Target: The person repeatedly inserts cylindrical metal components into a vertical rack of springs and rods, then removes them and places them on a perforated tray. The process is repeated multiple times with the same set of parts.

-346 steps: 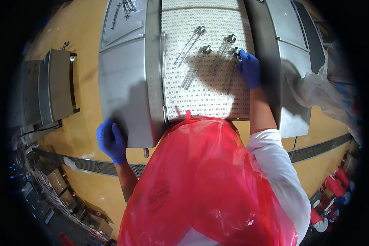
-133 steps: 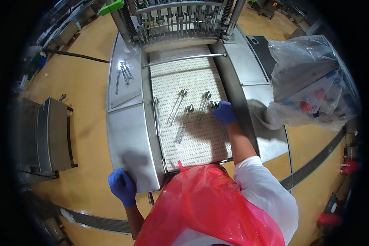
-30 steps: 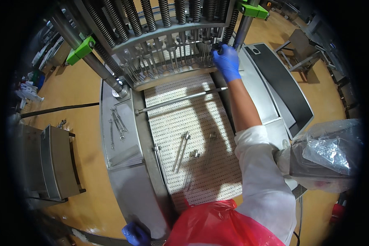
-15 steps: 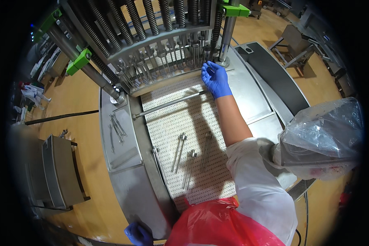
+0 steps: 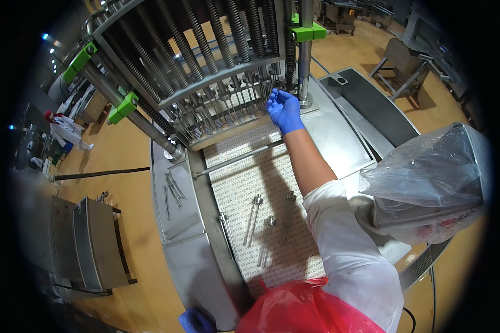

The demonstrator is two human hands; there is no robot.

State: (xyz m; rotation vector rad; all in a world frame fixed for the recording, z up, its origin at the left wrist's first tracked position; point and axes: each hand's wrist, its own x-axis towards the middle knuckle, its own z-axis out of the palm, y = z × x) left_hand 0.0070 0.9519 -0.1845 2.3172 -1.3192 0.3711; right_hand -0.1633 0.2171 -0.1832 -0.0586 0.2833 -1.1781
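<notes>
My right hand (image 5: pixel 285 114), in a blue glove, is raised at the right end of a row of upright metal needles (image 5: pixel 228 105) under the spring-loaded machine head (image 5: pixel 200 47). Its fingers are curled close to the needles; whatever they hold is hidden. Low at the bottom edge, my left hand (image 5: pixel 196 321), also gloved in blue, is partly cut off and its fingers do not show clearly. Between them on the white patterned belt (image 5: pixel 233 194) lie several loose needle sets with metal caps, one (image 5: pixel 254 221) near the middle and another (image 5: pixel 226 236) along the left edge.
A steel rod (image 5: pixel 239 159) crosses the belt. Thin needles (image 5: pixel 173 191) lie on the left steel ledge. Posts with green clamps (image 5: pixel 123 107) flank the head. A plastic-covered box (image 5: pixel 428 177) stands close by my right arm. A co-worker (image 5: pixel 69 130) is far left.
The view has shifted, so the machine and belt sit slightly lower and further right. My right hand stays by the right-end needles, its fingers turned slightly more leftward. The left hand shows less.
</notes>
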